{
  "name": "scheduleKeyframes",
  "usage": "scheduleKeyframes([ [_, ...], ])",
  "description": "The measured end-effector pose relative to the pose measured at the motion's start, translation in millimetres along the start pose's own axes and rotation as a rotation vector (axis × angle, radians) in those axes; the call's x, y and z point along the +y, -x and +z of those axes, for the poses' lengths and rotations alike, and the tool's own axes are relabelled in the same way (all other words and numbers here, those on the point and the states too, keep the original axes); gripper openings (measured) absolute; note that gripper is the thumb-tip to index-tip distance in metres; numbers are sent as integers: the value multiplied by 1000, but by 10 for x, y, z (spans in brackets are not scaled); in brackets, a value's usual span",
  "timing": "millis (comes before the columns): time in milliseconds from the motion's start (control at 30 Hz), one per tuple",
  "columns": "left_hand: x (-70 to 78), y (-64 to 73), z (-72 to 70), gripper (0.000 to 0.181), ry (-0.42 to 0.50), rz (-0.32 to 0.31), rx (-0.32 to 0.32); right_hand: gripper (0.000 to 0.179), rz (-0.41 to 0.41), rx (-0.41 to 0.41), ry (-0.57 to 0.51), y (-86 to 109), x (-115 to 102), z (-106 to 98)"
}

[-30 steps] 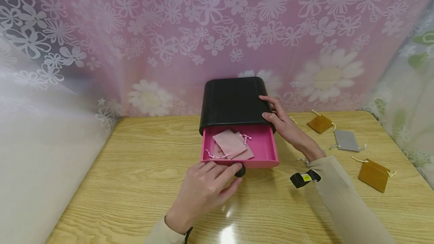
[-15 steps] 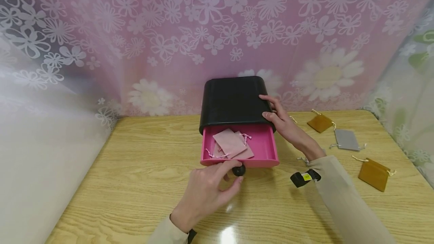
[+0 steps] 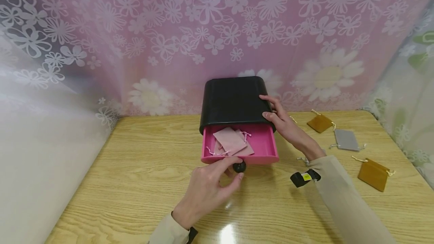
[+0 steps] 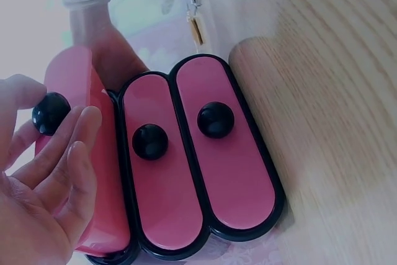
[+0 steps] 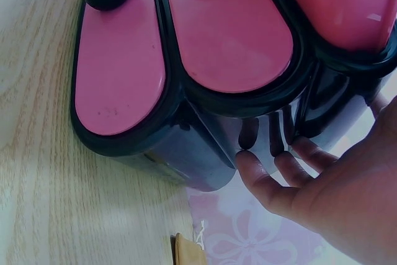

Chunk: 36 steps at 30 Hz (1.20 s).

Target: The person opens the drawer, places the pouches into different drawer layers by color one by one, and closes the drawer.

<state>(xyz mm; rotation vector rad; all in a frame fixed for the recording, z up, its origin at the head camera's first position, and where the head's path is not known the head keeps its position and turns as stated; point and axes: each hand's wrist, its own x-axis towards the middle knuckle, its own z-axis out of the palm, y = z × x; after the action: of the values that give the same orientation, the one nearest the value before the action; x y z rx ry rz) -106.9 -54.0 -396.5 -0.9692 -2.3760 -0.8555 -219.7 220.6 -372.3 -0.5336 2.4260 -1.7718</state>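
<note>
A black cabinet (image 3: 234, 101) stands on the table, with several pink drawers stacked in it. Its top drawer (image 3: 266, 146) is pulled out, and inside lie overlapping pale pink drawstring pouches (image 3: 229, 141). My left hand (image 3: 207, 183) pinches that drawer's round black knob (image 3: 239, 166) between thumb and forefinger. In the left wrist view, the two lower drawers (image 4: 164, 197) are closed. My right hand (image 3: 285, 123) rests against the cabinet's right side, its thumb and a finger reaching the top edge. The right wrist view shows its fingertips (image 5: 248, 162) touching the black side wall.
To the right lie brown drawstring pouches (image 3: 373, 175) and a grey one (image 3: 346, 140). Another pouch's grey cord (image 3: 301, 159) shows from under my right forearm. A flowered pink curtain (image 3: 176, 48) hangs behind the cabinet.
My left fingers have gone from lying along the drawer front to pinching its knob. The top drawer has slid slightly inward. My right hand has stayed in place.
</note>
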Motion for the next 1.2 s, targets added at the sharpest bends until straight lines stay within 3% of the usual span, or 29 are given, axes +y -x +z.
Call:
scheduleKeyframes([
  [400, -60, -110, 15, 30, 27, 45, 44, 58, 10, -1, -11, 9, 7, 4],
  [800, -92, -199, 25, 29, 29, 45, 60, 59, 11, -4, -10, 7, 0, 5],
  [1200, -129, -261, 34, 31, 63, -25, 33, 58, -5, -7, -24, -12, -4, 8],
])
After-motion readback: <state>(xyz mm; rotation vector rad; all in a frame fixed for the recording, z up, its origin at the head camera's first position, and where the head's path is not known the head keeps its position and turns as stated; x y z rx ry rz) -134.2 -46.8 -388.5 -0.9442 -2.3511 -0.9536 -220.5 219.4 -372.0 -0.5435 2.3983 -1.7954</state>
